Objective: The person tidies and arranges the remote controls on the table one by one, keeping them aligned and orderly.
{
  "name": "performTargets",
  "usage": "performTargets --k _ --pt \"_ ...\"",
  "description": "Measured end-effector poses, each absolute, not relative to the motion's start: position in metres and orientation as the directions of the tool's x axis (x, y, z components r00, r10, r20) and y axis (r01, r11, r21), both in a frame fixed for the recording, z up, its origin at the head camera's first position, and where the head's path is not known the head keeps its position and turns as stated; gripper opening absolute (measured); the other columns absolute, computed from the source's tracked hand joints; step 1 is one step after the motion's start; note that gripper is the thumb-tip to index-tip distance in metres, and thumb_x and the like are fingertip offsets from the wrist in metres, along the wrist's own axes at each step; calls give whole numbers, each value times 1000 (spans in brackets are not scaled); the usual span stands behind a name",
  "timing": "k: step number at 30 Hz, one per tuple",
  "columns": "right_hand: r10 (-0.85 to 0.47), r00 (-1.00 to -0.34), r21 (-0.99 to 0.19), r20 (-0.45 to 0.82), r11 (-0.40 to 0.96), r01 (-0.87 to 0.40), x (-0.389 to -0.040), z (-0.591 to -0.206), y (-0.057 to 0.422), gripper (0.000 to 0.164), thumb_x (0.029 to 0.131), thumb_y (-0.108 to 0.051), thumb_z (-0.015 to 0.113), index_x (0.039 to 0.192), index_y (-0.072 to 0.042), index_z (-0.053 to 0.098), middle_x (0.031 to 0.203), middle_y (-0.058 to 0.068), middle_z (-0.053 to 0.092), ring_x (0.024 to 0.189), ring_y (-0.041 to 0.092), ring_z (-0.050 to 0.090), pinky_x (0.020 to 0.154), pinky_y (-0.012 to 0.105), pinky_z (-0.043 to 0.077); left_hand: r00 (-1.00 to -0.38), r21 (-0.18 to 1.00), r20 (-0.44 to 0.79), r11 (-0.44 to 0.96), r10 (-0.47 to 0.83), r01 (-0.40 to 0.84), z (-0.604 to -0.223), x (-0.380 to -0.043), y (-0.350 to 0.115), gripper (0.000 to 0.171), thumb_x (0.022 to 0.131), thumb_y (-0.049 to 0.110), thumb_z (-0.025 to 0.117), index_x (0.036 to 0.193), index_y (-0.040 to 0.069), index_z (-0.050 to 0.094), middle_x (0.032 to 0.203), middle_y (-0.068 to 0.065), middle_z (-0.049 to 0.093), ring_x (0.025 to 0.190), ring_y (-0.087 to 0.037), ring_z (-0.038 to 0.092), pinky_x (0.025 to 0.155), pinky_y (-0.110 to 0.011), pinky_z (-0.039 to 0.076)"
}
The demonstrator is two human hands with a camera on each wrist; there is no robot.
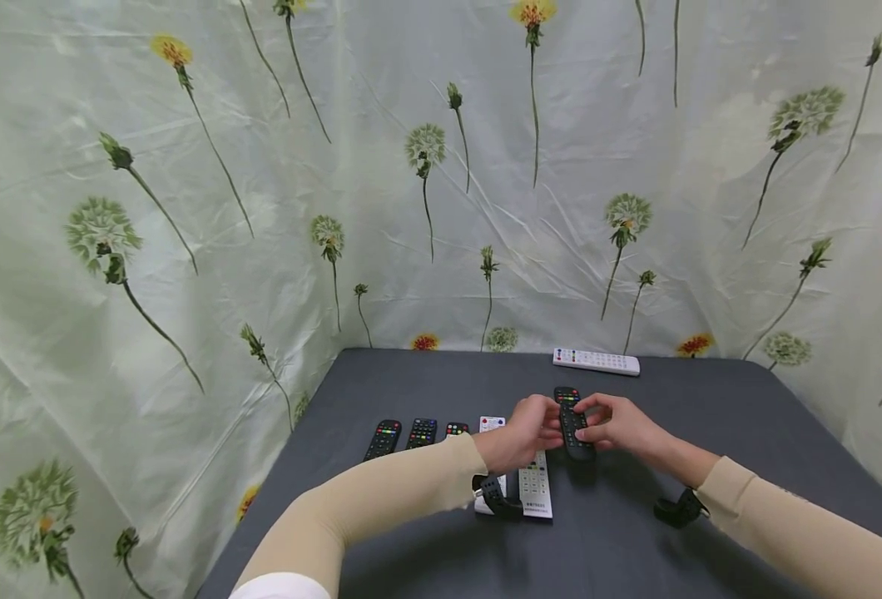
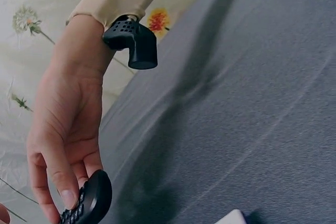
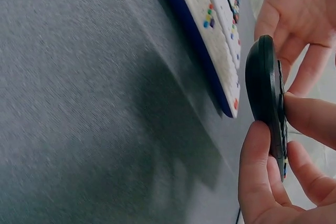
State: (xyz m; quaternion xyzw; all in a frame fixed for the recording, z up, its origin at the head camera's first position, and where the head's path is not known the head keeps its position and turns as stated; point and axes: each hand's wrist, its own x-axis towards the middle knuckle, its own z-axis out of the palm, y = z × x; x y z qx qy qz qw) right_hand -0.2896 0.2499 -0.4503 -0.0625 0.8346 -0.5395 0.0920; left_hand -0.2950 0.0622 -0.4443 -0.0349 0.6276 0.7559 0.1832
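Observation:
A black remote control (image 1: 577,437) with rubber buttons is held above the grey table. My right hand (image 1: 621,424) pinches it, with fingertips on its button side and back, as the right wrist view shows. My left hand (image 1: 523,433) is at the remote's left edge; its fingers (image 3: 310,69) look extended, and contact is hard to tell. In the left wrist view, the right hand (image 2: 68,119) grips the remote (image 2: 94,198), seen partly. Below the left hand lie a white remote (image 1: 492,423) and a cream remote (image 1: 537,491), both partly covered.
Several black remotes lie in a row on the left, including the end one (image 1: 384,437), partly behind the left sleeve. Another white remote (image 1: 596,361) lies near the back edge of the grey table (image 1: 456,383). A flower-print curtain (image 1: 381,208) hangs behind.

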Motion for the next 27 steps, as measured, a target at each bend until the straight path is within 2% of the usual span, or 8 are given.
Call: performTargets --k 7,11,19,23,27 --pt "-191 -976 -905 -106 426 15 -280 -459 244 50 84 -7 82 126 3 57 99 17 54 79 23 60 68 40 59 -913 931 -306 -116 270 -346 -446 -287 54 33 90 16 52 113 -5 65 90 -17 61 63 -19 55 81 -40 58" --pt "-201 -972 -893 -121 449 19 -275 -466 243 49 84 -8 82 125 1 58 98 16 55 78 23 59 66 39 58 -894 922 -334 -92 300 -375 -446 -281 48 37 92 17 50 120 -5 61 98 -23 62 69 -22 57 83 -41 58" --pt "-255 -956 -909 -146 417 28 -264 -479 242 47 85 -6 80 124 3 57 96 15 56 78 23 60 66 38 59 -847 894 -388 -73 363 -441 -448 -273 42 48 94 21 52 131 -9 51 107 -31 56 99 -39 61 95 -51 52" --pt "-273 -950 -909 -151 416 25 -261 -484 242 46 86 -5 79 124 5 56 93 14 55 76 23 60 67 39 59 -832 887 -397 -69 387 -456 -446 -271 42 49 95 21 52 135 -7 49 117 -35 53 114 -47 55 101 -55 47" --pt "-283 -948 -904 -145 427 11 -260 -488 242 46 86 -4 78 125 6 55 91 12 56 75 23 59 68 41 60 -830 884 -399 -77 390 -461 -443 -269 45 50 95 20 51 138 -6 48 124 -38 49 121 -55 48 104 -59 43"
